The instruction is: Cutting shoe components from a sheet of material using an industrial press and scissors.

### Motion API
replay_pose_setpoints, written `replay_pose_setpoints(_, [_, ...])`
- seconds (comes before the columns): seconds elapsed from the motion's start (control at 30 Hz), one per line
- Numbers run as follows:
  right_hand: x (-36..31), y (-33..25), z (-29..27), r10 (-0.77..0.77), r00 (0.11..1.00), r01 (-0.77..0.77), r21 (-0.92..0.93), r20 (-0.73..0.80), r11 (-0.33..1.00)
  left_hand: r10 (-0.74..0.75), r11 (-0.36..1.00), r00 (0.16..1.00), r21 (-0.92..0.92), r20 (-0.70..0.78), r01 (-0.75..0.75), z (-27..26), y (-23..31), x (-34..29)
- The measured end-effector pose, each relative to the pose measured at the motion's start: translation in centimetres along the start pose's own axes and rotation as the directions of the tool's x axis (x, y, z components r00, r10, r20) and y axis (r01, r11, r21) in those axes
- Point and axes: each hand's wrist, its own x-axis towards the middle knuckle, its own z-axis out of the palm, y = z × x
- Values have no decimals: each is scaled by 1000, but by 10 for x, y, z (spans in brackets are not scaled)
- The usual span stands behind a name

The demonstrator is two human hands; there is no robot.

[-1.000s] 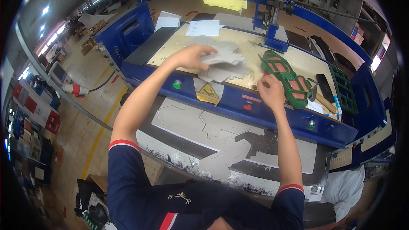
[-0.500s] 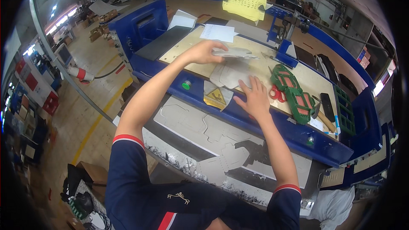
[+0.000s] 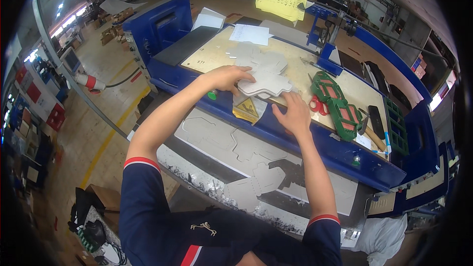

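Observation:
A small stack of grey die-cut cardboard pieces (image 3: pixel 266 83) lies at the front edge of the pale work board. My left hand (image 3: pixel 226 78) is closed around the left edge of the stack, with its fingertips on the top sheet. At the stack's lower right corner, my right hand (image 3: pixel 295 114) has its fingers apart; the fingertips touch or nearly touch the edge. More grey cut pieces (image 3: pixel 246 51) lie behind the stack, partly under it. Red-handled scissors (image 3: pixel 318 104) lie right of my right hand, beside a green cutting die (image 3: pixel 337 108).
A hammer (image 3: pixel 375 138) and a black phone (image 3: pixel 377 120) lie on the right. White papers (image 3: pixel 250 34) rest at the back, below a hanging yellow sheet (image 3: pixel 281 1). Nearer me, cut grey sheets (image 3: pixel 212 140) cover a lower shelf. A green button (image 3: pixel 212 95) sits on the blue front edge.
My left hand has come down and nearer with the grey pieces, which now rest on the front of the board. My right hand has stayed near the pile's right side.

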Motion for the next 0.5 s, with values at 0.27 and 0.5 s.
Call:
replay_pose_setpoints(0.27, [1,-4,-4,77,997,-77,58,11,995,107,978,987,190,-120,-83,5,-15,-9])
replay_pose_setpoints(0.5, [-2,-9,-8,66,997,-60,137,-37,989,232,825,954,557,-187,-91,22,-17,-17])
